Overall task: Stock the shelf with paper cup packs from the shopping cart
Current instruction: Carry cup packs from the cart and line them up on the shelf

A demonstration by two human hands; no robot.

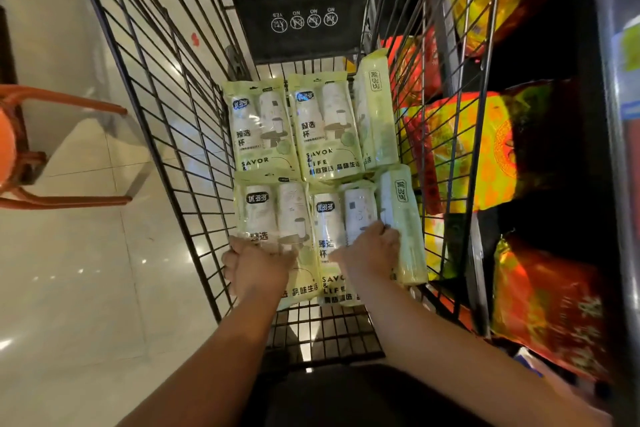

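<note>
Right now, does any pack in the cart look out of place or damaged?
Nothing looks torn or spilled. Only two paper cup packs stand on edge along the cart's right wall, the far one and the near one; the other four lie flat.

One shopping cart holds six paper cup packs. There are two hands, the left hand and the right hand. At least four snack bags sit at 3 o'clock, and one orange stool at 9 o'clock.
</note>
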